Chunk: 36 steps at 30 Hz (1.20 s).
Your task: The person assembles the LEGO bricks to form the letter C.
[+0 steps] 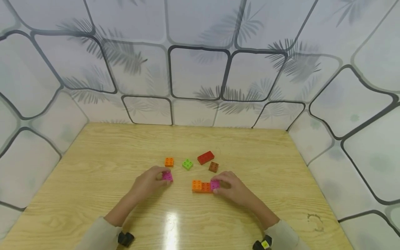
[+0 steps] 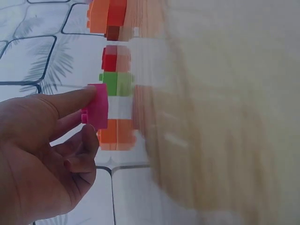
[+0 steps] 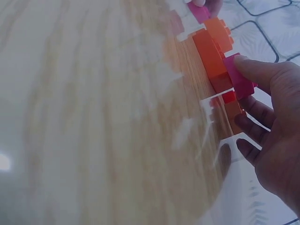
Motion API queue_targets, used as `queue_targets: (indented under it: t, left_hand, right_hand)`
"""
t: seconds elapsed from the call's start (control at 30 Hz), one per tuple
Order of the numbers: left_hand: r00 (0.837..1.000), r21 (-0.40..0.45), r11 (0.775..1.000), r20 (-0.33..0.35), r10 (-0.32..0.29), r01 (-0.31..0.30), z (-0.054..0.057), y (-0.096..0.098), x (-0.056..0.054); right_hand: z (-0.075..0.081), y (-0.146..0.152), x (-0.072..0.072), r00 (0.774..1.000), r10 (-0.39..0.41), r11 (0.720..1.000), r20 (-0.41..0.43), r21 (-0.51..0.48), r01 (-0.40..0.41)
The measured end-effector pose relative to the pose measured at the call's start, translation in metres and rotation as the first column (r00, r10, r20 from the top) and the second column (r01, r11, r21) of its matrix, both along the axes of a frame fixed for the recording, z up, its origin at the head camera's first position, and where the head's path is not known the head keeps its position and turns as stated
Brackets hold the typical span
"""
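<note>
My left hand (image 1: 147, 183) pinches a pink toy building brick (image 1: 167, 176) between thumb and fingers. The left wrist view shows this brick (image 2: 98, 107) on edge, its studs toward the palm side. At the centre front lies a long red-orange brick (image 1: 205, 188) with a small orange brick (image 1: 197, 185) stacked on its left end. Over its right end, my right hand (image 1: 235, 189) pinches a second pink brick (image 1: 214, 184). From the right wrist, that pink brick (image 3: 240, 77) appears slightly tilted against the long brick's studded side, the thumb on its near edge.
Behind the hands, loose bricks lie on the wooden table (image 1: 103, 163): orange (image 1: 169, 162), lime green (image 1: 187, 164), red (image 1: 205, 157) and brown (image 1: 214, 167). A patterned curtain (image 1: 200, 76) encloses the back and sides of the table.
</note>
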<state>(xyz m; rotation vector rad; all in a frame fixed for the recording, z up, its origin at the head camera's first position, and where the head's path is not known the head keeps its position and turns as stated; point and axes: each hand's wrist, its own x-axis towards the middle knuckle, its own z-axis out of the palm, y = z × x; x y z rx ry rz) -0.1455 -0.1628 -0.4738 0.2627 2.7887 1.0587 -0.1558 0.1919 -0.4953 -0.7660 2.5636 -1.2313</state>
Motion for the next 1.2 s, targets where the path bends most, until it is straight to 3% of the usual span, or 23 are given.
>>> queue_targets:
  t: [0.3,0.63,0.9,1.2]
  left_hand:
    - [0.999,0.093,0.995,-0.008,-0.031,0.032,0.004,0.020,0.002]
    - [0.991,0.169,0.976,-0.029,-0.131,0.134,0.011,0.046,0.003]
    - [0.976,0.144,0.965,-0.042,-0.215,0.219,0.008,0.062,0.001]
    - [0.969,0.130,0.960,-0.023,-0.246,0.247,0.006,0.071,0.000]
  right_hand:
    - [0.000,-0.001,-0.003,1.000,0.007,1.000,-0.020,0.021,-0.007]
    - [-0.001,-0.001,-0.004,1.000,0.004,1.000,-0.017,0.012,-0.004]
    - [-0.002,0.000,-0.004,1.000,-0.003,1.000,-0.017,0.020,0.003]
    - [-0.003,0.001,-0.004,1.000,0.002,1.000,-0.012,0.009,-0.001]
